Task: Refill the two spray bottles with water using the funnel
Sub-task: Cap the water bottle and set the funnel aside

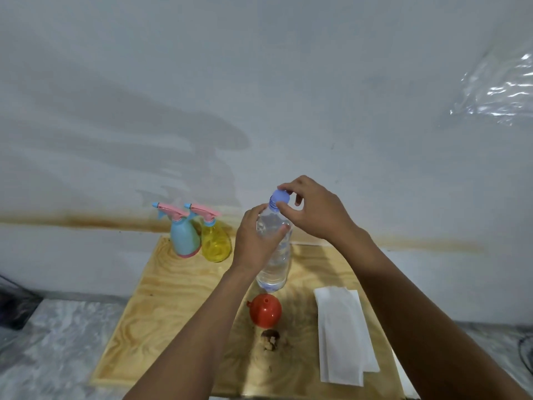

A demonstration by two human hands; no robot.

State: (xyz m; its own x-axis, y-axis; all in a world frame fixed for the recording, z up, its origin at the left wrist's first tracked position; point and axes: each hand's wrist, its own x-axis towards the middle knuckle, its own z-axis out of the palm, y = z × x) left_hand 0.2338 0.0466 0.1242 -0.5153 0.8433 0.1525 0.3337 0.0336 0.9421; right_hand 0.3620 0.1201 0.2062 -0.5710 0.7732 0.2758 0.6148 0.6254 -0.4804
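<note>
The left hand [255, 241] wraps around the upper body of the clear water bottle [274, 255], fingers curled round its front and thumb side toward the neck, so the bottle stays upright and does not turn while its top is worked. The bottle's base appears to rest on the wooden surface [150, 313], though the contact itself is hard to make out. Just above that hand, the right hand [314, 212] comes in from the right with the wrist bent downward and pinches the pale blue cap [280, 196] between thumb and fingertips; the remaining fingers are loosely tucked. The cap sits tilted at the neck, with thread showing below it, which suggests it is being unscrewed or is just coming free to open the water supply.

Below the left wrist, nearer the person, the red funnel [265, 311] lies on the surface, not yet in use. Beyond and to the left of the left hand stand the blue spray bottle [184, 239] and the yellow spray bottle [215, 243], touching side by side, their pink trigger heads on. Under the right forearm lies a folded white paper towel [340, 333], probably for spills.
</note>
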